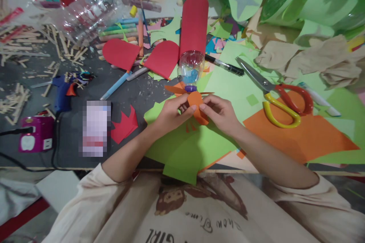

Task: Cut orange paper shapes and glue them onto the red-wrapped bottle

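Observation:
Between my left hand (178, 112) and my right hand (218, 112) is an orange paper piece (199, 109) with a rounded top. Fingers and thumbs of both hands pinch it from either side. More orange paper petals (174, 89) lie just beyond my fingers, by the purple cap (191, 88) of a clear plastic bottle. A red paper sleeve (194, 24) wraps that bottle, which lies with its neck toward me. Two red paper pieces with rounded ends (164, 59) rest left of it. Light green paper (182, 148) spreads under my hands.
Scissors (268, 85) with red and yellow handles lie on the right, partly over an orange sheet (322, 133). A black pen (225, 64) is near the bottle. At left are a blue glue gun (62, 93), a phone (95, 129) and a purple plug box (36, 133) with cables.

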The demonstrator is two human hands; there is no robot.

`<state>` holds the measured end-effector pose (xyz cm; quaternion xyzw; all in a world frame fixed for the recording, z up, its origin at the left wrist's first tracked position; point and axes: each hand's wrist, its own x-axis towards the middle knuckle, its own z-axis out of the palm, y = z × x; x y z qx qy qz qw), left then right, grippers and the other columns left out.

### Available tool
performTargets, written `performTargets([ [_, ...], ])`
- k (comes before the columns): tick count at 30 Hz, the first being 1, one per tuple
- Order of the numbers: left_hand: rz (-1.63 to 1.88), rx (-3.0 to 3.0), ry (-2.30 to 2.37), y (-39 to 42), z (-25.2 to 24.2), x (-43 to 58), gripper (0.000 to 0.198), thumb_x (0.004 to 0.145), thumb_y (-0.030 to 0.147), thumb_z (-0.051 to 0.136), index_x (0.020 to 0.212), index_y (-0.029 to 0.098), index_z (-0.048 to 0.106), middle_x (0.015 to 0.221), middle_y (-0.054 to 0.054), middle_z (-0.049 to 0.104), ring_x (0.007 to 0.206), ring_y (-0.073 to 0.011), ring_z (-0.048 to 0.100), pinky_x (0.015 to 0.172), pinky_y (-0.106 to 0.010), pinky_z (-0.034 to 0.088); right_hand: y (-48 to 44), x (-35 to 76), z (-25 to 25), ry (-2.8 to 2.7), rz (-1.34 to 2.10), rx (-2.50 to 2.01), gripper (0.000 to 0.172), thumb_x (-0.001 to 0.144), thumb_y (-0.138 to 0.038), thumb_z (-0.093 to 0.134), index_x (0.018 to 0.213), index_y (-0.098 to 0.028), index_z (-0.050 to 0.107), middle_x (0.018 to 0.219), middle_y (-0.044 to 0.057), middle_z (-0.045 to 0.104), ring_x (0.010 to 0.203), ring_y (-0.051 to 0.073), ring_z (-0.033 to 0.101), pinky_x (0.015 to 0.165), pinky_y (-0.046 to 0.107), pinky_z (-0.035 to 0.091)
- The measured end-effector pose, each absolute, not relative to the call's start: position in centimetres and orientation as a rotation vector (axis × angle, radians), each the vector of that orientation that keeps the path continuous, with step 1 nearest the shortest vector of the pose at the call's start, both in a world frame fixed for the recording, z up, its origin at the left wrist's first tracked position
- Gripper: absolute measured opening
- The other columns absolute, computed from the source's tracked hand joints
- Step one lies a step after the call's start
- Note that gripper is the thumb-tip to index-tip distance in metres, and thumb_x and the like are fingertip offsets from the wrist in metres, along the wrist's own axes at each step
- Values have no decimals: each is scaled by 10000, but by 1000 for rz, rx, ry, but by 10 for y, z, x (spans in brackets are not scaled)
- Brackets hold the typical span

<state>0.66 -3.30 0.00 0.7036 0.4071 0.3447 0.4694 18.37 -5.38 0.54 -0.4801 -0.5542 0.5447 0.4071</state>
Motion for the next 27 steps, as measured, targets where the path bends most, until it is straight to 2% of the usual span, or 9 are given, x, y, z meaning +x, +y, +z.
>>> performTargets([
  [5, 778, 1466, 1138, -32, 3, 9, 179, 807, 333, 625, 734, 182, 562, 603, 38, 528, 530, -78, 473, 512, -199, 388, -54, 183, 4, -1396, 1457, -1215, 489, 800, -686, 640, 749, -201, 604, 677, 4, 612, 573, 113, 509, 537, 265, 406],
  [8, 797, 1363, 1134, -32, 4, 11, 150, 778, 315, 642, 753, 177, 589, 599, 40, 547, 520, -75, 484, 501, -195, 398, -55, 182, 5, -1423, 1449, -1232, 508, 804, -701, 625, 718, -202, 587, 629, -13, 569, 544, 103, 468, 521, 263, 374],
  [11, 838, 1306, 1119, -33, 6, 12, 140, 759, 303, 650, 745, 170, 606, 585, 44, 549, 510, -67, 486, 495, -187, 401, -54, 182, 6, -1398, 1431, -1228, 521, 799, -708, 624, 682, -204, 565, 596, -25, 536, 528, 98, 442, 508, 259, 361],
  [16, 850, 1180, 1075, -31, 8, 13, 200, 728, 349, 689, 746, 176, 590, 596, 49, 567, 473, -56, 480, 474, -184, 428, -53, 180, 7, -1359, 1483, -1204, 514, 779, -702, 654, 699, -200, 581, 646, -4, 589, 572, 112, 501, 541, 268, 407],
  [27, 807, 1411, 1135, -32, 1, 12, 258, 782, 419, 652, 754, 169, 597, 624, 20, 604, 519, -83, 533, 508, -202, 463, -54, 179, 8, -1264, 1411, -1261, 497, 764, -685, 678, 700, -200, 590, 612, -30, 539, 507, 87, 454, 491, 256, 378],
])
